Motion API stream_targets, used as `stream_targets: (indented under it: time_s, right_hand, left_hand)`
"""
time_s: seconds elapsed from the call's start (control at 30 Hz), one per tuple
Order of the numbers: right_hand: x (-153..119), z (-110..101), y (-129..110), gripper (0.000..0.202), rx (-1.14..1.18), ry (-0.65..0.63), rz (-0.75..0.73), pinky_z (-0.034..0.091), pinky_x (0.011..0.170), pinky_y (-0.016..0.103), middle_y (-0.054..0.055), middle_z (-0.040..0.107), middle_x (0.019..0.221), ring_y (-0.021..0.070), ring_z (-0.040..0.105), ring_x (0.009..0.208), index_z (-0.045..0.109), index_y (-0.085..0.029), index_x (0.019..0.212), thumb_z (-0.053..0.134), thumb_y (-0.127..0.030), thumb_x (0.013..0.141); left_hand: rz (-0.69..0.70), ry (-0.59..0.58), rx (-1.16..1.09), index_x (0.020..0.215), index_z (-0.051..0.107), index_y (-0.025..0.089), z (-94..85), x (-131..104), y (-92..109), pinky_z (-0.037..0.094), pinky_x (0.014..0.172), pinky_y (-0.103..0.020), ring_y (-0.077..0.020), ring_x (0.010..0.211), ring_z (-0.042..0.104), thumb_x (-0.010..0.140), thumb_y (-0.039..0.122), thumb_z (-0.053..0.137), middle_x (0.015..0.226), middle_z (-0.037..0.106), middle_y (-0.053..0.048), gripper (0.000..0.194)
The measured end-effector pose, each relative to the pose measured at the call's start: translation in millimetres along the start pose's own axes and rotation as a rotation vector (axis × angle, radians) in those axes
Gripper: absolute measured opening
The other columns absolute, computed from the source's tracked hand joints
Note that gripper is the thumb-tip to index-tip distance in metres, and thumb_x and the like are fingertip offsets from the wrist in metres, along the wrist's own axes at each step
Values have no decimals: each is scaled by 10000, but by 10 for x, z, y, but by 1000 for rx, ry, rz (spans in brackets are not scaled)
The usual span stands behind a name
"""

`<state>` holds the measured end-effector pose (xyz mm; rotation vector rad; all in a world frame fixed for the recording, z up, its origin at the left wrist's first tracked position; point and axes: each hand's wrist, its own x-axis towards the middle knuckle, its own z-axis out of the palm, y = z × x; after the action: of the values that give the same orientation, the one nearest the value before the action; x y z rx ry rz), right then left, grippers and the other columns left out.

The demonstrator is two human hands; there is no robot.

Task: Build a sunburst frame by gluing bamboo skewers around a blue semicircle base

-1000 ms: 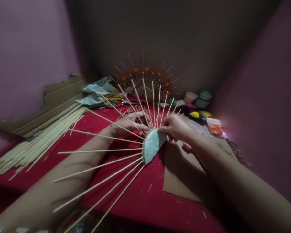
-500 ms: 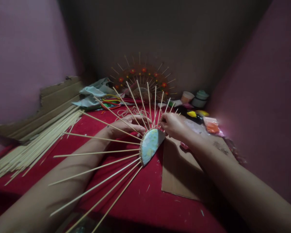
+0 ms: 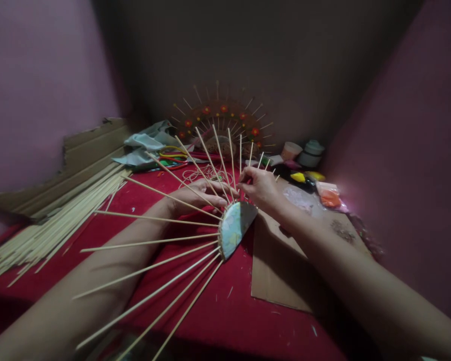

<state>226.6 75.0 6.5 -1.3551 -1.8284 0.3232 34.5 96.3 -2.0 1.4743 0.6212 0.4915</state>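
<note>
A half-round piece [image 3: 233, 228] covered in pale blue-green patterned fabric has thin wooden sticks [image 3: 150, 241] fanning out from its curved edge. My left hand [image 3: 206, 193] reaches behind the sticks, its thumb and fingers closed about them at the upper left of that edge. Over the upper right edge, my right hand [image 3: 261, 186] is closed in a pinch among the sticks. What lies between its fingertips is too small to make out. Behind my left hand is a loose tangle of thin cord [image 3: 206, 173].
On the red cloth [image 3: 218, 306], a bundle of sticks [image 3: 56, 233] lies left beside torn cardboard [image 3: 92, 148]. A cardboard sheet [image 3: 278, 273] lies under my right forearm. Behind are a flower-decorated fan piece [image 3: 223, 109], blue cloth [image 3: 148, 143], a jar [image 3: 311, 153] and an orange packet [image 3: 328, 195].
My right hand has shifted slightly left, toward my left hand, its fingers still pinched. The half-round piece has moved a little down and its lower sticks have swung slightly. My left hand stays at the edge.
</note>
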Motion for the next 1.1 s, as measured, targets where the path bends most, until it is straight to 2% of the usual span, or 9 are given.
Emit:
stream_targets:
  time_s: [0.1,0.23,0.33,0.43,0.53,0.63,0.8,1.0,1.1]
  right_hand:
    - [12,48,-20,155,-17,37,6,354,567,232,-39,550,615,110,511,583,541,-192,712,535,-48,654]
    - [77,149,-41,244,-39,139,198,378,564,242,-34,548,639,133,523,594,498,-194,794,557,-61,598]
    - [131,225,-47,291,12,155,275,407,547,257,-16,568,646,150,551,571,495,-186,872,555,-76,609]
    - [157,209,-79,373,156,67,402,389,438,263,-33,544,531,164,531,431,482,-168,993,525,-82,633]
    - [147,89,-136,271,326,-143,502,329,335,257,-28,504,408,163,464,313,529,-149,914,465,-76,661]
    - [110,-36,-169,193,390,-319,493,290,299,239,-28,461,325,141,410,264,543,-167,730,435,-33,643]
    - [63,-107,-137,249,398,-449,410,328,310,210,-51,512,354,122,465,277,472,-198,641,439,44,594]
    - [29,-133,-113,311,381,-397,369,402,337,236,-71,535,394,139,510,306,472,-194,763,458,80,618]
    - [-22,-98,-105,368,399,-271,396,390,325,228,-96,514,457,122,498,318,442,-199,888,478,77,647]
  left_hand:
    - [10,7,-3,1098,660,128,-9,13,-16,508,682,-268,-149,731,650,677,169,743,856,696,-69,431]
    - [6,14,-10,1103,661,131,-19,22,-35,501,676,-259,-135,710,640,681,159,740,842,700,-61,430]
    - [21,-20,-21,1096,671,134,-22,20,-35,498,683,-255,-135,720,636,683,163,736,865,697,-62,419]
    - [40,-48,-9,1088,681,134,-22,16,-23,501,692,-261,-149,759,635,679,161,733,912,692,-72,413]
    - [51,-46,19,1092,682,142,-26,16,-12,509,718,-279,-160,789,636,675,167,736,940,690,-75,421]
    - [43,-51,37,1105,677,148,-35,18,-10,513,750,-297,-168,818,640,685,177,728,959,688,-79,424]
    - [18,-63,13,1080,685,148,-38,17,4,512,718,-276,-151,768,645,676,168,732,893,705,-69,407]
    - [25,-73,-17,1051,687,127,-13,9,21,503,668,-255,-144,720,645,677,156,725,835,713,-69,376]
    - [33,-77,-29,1032,692,123,-7,13,10,497,642,-243,-139,702,644,682,143,720,814,713,-68,352]
